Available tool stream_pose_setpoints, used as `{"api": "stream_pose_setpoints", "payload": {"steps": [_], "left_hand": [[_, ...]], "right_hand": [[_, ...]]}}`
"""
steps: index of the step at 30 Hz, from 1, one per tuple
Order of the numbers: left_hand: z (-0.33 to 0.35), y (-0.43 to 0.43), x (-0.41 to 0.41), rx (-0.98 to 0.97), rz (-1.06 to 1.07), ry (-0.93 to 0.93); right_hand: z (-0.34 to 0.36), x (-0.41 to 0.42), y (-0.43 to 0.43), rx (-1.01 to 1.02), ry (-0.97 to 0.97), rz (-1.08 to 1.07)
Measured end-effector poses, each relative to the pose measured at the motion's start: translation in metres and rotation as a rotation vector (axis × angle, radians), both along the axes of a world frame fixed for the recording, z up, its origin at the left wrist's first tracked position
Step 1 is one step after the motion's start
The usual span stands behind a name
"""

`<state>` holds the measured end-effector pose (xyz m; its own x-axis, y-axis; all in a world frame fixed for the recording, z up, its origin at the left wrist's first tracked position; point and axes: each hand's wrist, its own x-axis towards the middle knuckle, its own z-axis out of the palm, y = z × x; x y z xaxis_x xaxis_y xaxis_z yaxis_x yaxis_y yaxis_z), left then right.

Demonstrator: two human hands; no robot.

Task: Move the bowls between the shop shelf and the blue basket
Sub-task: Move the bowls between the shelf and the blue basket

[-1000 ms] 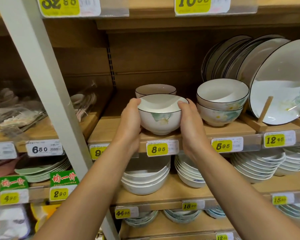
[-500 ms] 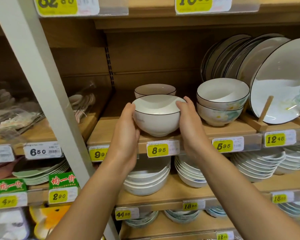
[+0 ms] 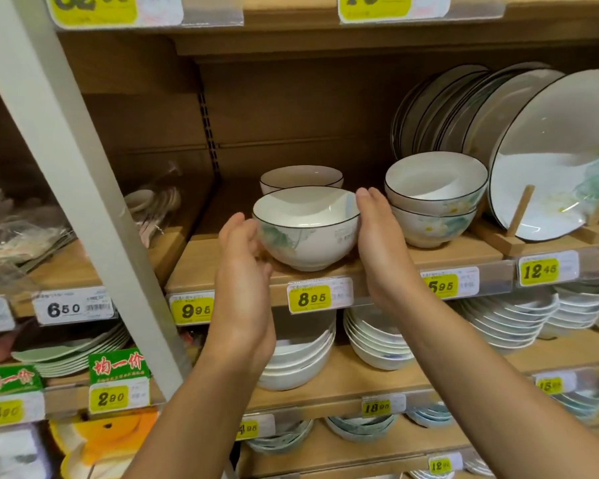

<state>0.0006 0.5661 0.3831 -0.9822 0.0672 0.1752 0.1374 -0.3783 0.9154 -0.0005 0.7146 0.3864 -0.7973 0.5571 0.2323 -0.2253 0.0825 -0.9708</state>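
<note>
So, bowl (image 3: 306,229) sits upright on the shelf (image 3: 201,267), base down near the front edge, right above the 8.95 tag (image 3: 310,299). Basket not in view.

Right hand (image 3: 377,243) is flat against the bowl's right wall, fingers (image 3: 367,205) straight and together, tips at the rim. That is a bracing touch, not a grip. Left hand (image 3: 242,267) is cupped at the left wall, fingers (image 3: 234,229) loosely curved and fairly wide, thumb low by the foot. Can't tell if it really touches the bowl or is just beside it.

Why two hands: the bowl is glazed, smooth and round, so palms on opposite sides steady it better than a rim pinch. It also keeps fingers out of the inside.

Why this spot: a second bowl (image 3: 301,176) stands just behind, so this one fills the front of the same row, lined up with its tag. The stack (image 3: 433,188) of two bowls is close on the right, and the right hand fits between them. Plates (image 3: 550,160) lean on a wooden rack (image 3: 517,216) further right, apart from all this.

Judgement: either a set-down or the start of a pick-up; can't say which. Risk: knocking the stack with the right hand, or sliding the bowl off the front edge.
</note>
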Motion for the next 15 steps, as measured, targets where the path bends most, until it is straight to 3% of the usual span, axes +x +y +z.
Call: {"api": "stream_pose_setpoints", "payload": {"steps": [2,6,15], "left_hand": [[0.009,-0.001,-0.007,-0.006,0.037,-0.019],[0.015,0.004,-0.015,-0.096,-0.112,-0.004],[0.0,0.002,-0.001,-0.11,-0.013,0.064]], "right_hand": [[-0.008,0.011,-0.006,0.032,0.03,-0.006],[-0.014,0.017,-0.02,0.124,0.026,0.001],[-0.012,0.004,0.001,-0.003,-0.012,0.055]]}}
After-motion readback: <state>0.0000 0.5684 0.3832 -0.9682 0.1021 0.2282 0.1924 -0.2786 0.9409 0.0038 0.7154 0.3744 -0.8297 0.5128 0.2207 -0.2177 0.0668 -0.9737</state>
